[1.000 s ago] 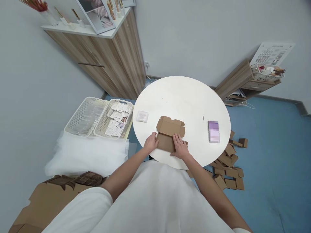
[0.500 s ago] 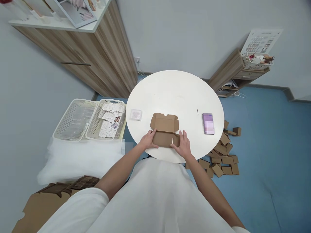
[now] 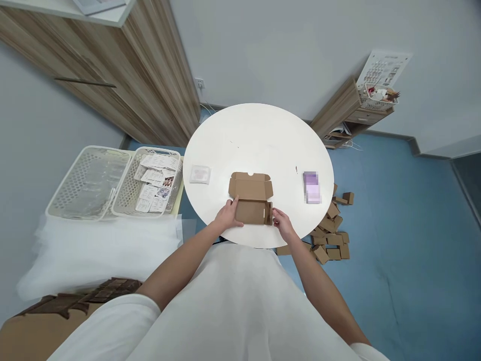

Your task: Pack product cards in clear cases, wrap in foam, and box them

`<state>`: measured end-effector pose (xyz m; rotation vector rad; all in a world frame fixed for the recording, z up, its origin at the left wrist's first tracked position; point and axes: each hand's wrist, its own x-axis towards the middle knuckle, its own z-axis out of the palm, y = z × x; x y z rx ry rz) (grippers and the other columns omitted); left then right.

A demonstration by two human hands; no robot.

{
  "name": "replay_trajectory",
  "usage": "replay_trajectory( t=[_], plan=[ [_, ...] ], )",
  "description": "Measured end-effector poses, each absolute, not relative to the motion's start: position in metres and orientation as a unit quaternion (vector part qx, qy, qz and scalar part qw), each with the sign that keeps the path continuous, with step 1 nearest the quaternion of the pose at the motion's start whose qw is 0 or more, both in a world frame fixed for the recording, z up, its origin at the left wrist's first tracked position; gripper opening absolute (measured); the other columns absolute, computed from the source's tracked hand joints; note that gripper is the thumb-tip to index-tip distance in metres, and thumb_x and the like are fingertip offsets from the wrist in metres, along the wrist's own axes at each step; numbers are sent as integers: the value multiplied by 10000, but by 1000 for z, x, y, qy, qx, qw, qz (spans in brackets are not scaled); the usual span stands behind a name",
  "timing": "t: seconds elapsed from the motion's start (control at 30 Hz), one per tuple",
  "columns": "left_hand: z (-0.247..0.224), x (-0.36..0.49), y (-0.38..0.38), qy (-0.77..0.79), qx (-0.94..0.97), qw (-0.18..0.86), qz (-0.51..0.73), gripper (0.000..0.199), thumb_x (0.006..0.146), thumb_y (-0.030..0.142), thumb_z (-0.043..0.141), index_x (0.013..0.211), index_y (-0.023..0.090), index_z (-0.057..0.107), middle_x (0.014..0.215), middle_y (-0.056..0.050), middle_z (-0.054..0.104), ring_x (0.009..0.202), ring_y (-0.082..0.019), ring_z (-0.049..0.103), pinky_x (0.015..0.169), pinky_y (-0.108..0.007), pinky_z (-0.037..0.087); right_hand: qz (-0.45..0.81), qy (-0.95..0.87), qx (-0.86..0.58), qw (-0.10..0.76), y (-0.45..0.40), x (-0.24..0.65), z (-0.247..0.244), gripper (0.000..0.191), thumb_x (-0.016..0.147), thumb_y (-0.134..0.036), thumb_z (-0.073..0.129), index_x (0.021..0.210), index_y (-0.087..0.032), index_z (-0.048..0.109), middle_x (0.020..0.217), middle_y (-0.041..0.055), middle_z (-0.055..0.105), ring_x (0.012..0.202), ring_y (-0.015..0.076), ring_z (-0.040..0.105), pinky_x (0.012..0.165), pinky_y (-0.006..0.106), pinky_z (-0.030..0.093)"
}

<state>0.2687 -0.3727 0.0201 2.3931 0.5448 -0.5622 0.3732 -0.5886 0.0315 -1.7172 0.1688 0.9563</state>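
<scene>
A brown cardboard box [image 3: 250, 211] lies on the white round table in front of me, its lid [image 3: 250, 188] folded open away from me. My left hand [image 3: 227, 215] grips the left end of the box, thumb along the near edge and fingers by the far corner. At the other end, the right side wall stands partly raised, and my right hand [image 3: 282, 223] has its curled fingers against that wall. A small clear packet [image 3: 200, 174] rests on the table at left. On the right side lies a stack of purple packs [image 3: 311, 187], blurred in the picture.
Two white baskets stand left of the table [image 3: 259, 125]; the nearer basket [image 3: 149, 214] holds printed cards, the farther basket [image 3: 84, 160] clear sleeves. White sheets [image 3: 101, 245] and flat cardboard [image 3: 45, 331] lie below them. Folded boxes [image 3: 330, 233] are heaped on the floor at right.
The right end wall of the box has been folded up, and my right hand has shifted from lying over that end to its outer side. My left hand stays on the left end.
</scene>
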Motion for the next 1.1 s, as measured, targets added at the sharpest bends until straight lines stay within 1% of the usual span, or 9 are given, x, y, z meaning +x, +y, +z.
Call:
replay_trajectory(
  t=[0.1,0.2,0.33,0.43,0.53,0.67,0.73,0.9,1.1],
  plan=[
    [20,269,-374,204,902,316,-211,1181,483,483,736,1383,248,8,1159,-121,389,962,-293,543,727,-324,437,389,25,-767,510,-581,370,35,499,681,-434,581,1119,-198,540,970,47,602,723,130,536,619,251,422],
    [22,269,-377,209,897,326,-214,1180,485,469,741,1382,256,3,1187,-124,373,983,-291,540,736,-319,438,355,-41,-845,398,-571,370,31,399,699,-381,563,1052,-197,550,939,48,601,805,157,548,659,259,412],
    [21,260,-381,206,889,359,-194,1156,523,445,732,1384,268,-19,1235,-126,344,1034,-294,516,784,-335,433,336,-106,-908,229,-563,374,20,245,752,-335,490,952,-199,528,805,42,610,708,173,552,597,273,387],
    [17,245,-387,208,879,407,-138,1092,594,444,689,1386,270,-43,1286,-124,309,1072,-284,490,825,-359,428,317,-133,-924,170,-564,376,13,192,775,-305,446,933,-206,492,763,45,601,672,188,553,559,276,367],
    [9,230,-394,232,855,453,-98,994,670,418,635,1390,235,-25,1259,-122,354,1040,-245,505,844,-369,432,298,-144,-934,135,-566,375,10,171,791,-275,401,929,-207,475,740,48,591,662,193,552,552,277,357],
    [1,223,-401,233,851,462,-84,704,739,298,565,1347,211,220,1120,-95,480,959,-212,529,843,-369,437,288,-138,-938,134,-569,376,8,206,796,-265,378,966,-204,478,742,51,591,657,193,549,544,277,350],
    [2,228,-402,227,855,458,-89,606,752,265,533,1306,206,296,1047,-80,520,927,-209,533,821,-364,446,294,-127,-935,153,-571,378,9,261,800,-298,380,1028,-208,472,755,47,596,665,194,552,548,278,354],
    [11,254,-402,218,864,443,-103,534,747,269,518,1251,204,352,1007,-78,537,920,-220,522,793,-364,449,301,-111,-921,222,-581,388,14,453,802,-469,374,1166,-205,429,879,49,603,781,205,558,609,287,382],
    [14,283,-400,219,872,424,-106,545,708,330,569,1203,192,387,991,-79,533,908,-229,518,758,-357,452,299,-116,-900,294,-588,404,10,515,818,-477,338,1235,-181,399,1053,82,569,918,214,535,719,310,401]
  ],
)
